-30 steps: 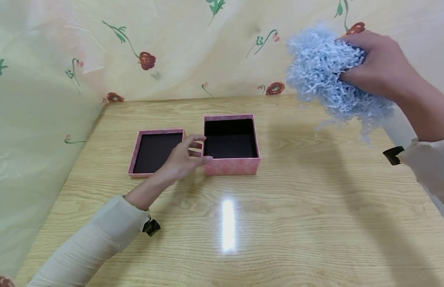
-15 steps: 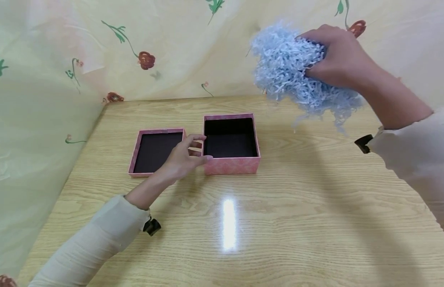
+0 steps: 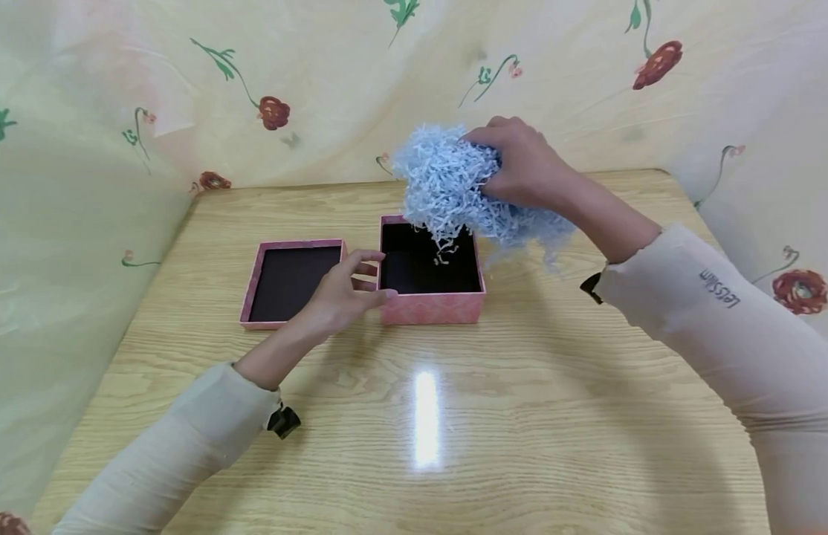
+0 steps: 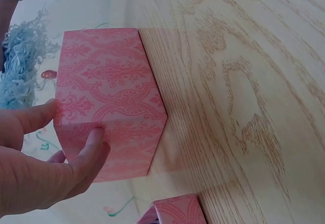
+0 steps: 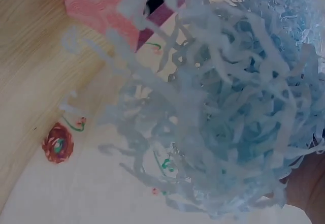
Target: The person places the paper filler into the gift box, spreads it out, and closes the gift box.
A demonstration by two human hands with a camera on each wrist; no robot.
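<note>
Light blue shredded paper (image 3: 441,182) bulges in a large clump from my right hand (image 3: 531,167), which grips it above the box's back right part. Loose strands dangle over the black inside of the pink patterned box (image 3: 430,309). My left hand (image 3: 340,297) holds that box at its front left corner, with the thumb at the front rim and bent fingers along the left wall. In the left wrist view, the fingers lie against the pink box (image 4: 109,82). The shredded paper (image 5: 228,102) fills much of the right wrist view and hides most of the right hand.
The box's shallow pink lid (image 3: 293,286) lies inside up to the left of the box, partly behind the left hand. Both stand on a wood-grain table (image 3: 534,416). A flower-printed cloth (image 3: 334,96) rises behind the table and at its sides.
My right hand has carried the shredded paper left and, in the last half second, down over the box. The left hand and the box have stayed in place.
</note>
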